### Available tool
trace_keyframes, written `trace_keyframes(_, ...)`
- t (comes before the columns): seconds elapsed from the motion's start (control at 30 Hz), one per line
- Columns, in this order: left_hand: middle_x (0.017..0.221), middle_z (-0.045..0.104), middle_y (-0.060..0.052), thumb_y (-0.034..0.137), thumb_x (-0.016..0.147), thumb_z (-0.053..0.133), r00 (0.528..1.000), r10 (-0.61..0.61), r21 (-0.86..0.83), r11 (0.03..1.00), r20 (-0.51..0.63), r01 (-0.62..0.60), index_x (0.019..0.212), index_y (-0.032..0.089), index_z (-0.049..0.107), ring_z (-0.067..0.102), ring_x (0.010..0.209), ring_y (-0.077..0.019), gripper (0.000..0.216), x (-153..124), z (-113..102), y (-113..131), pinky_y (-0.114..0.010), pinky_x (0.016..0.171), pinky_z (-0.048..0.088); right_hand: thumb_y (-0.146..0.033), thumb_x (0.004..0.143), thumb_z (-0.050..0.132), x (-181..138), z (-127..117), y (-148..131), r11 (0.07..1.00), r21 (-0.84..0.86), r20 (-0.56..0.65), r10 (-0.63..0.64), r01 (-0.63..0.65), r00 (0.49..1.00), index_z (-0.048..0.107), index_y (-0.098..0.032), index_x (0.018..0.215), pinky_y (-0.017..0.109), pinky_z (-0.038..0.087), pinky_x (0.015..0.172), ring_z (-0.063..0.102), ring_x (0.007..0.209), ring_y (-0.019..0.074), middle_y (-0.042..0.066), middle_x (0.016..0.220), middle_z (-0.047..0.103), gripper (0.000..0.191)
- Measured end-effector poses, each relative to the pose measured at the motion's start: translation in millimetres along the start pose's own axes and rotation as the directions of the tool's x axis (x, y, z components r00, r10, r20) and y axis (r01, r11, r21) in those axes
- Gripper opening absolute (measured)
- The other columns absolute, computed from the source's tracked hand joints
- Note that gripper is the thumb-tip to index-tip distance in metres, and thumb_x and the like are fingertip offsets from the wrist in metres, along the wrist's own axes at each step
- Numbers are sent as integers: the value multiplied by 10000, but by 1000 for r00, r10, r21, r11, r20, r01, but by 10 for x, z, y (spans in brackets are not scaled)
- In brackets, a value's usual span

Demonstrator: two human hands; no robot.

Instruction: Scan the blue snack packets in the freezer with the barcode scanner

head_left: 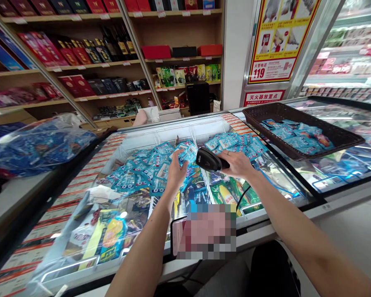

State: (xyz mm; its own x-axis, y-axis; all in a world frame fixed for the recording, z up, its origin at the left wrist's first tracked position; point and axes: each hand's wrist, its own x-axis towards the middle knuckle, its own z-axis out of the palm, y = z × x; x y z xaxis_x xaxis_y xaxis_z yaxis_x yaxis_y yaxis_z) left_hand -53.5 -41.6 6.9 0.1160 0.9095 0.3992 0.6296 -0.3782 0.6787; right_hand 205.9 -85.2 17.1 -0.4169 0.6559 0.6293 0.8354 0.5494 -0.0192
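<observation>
My right hand (235, 163) is wrapped round the grip of a black handheld barcode scanner (207, 159), whose cable hangs down. The scanner's head faces left, close to my left hand (177, 167). Between the thumb and fingers of that hand is a small blue snack packet (188, 152). Many similar blue packets (136, 171) lie in a spread on the freezer's glass top to the left. A second pile of blue packets (231, 141) lies beyond the scanner.
Under the glass of the chest freezer (95, 264) are frozen goods. A brown basket (336, 138) with blue packets stands at the right. At the left lies a clear plastic bag (43, 144) of packets. A phone (177, 238), partly pixelated, is at the front edge. Shelves (89, 62) stand behind.
</observation>
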Motion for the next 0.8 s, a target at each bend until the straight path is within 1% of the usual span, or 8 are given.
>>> trace_keyframes(0.13, 781, 526, 29, 328, 839, 457, 1000, -5, 18, 1000, 6, 5, 1284, 236, 414, 381, 501, -81, 456, -5, 0, 8, -255, 565, 330, -382, 819, 590, -3, -2, -2, 1000, -7, -7, -2, 2, 1000, 633, -216, 1042, 267, 359, 582, 641, 821, 167, 16, 934, 693, 282)
trace_keyframes(0.33, 712, 487, 46, 336, 838, 458, 1000, -17, 18, 1000, 7, 17, 1286, 240, 415, 387, 496, -89, 460, -9, -1, 16, -254, 561, 319, -387, 823, 589, -3, 0, -2, 1000, 2, 16, 2, -2, 1000, 632, -210, 1060, 265, 357, 586, 637, 841, 172, 30, 955, 698, 299)
trace_keyframes(0.5, 665, 441, 57, 346, 846, 459, 1000, -24, 22, 999, 18, 24, 1291, 243, 409, 379, 492, -96, 460, -13, -8, 15, -254, 557, 310, -381, 825, 581, -4, -4, -1, 1000, -4, 6, -4, 4, 1000, 630, -216, 1054, 267, 354, 580, 639, 820, 168, 20, 945, 694, 287)
trace_keyframes(0.67, 722, 494, 34, 346, 846, 465, 1000, -18, 21, 1000, 23, 18, 1291, 233, 411, 386, 505, -95, 462, -9, -16, 16, -259, 570, 320, -386, 829, 579, 1, -3, -2, 1000, -6, 25, 3, -2, 1000, 631, -208, 1059, 263, 356, 585, 634, 825, 166, 34, 959, 695, 296)
trace_keyframes(0.8, 738, 509, 31, 346, 843, 474, 999, -25, 19, 1000, 26, 24, 1283, 232, 412, 382, 502, -90, 458, -2, -18, 20, -257, 570, 321, -377, 826, 581, 1, 0, -1, 1000, -10, 23, 1, -1, 1000, 630, -212, 1058, 263, 364, 595, 636, 828, 166, 28, 967, 693, 289)
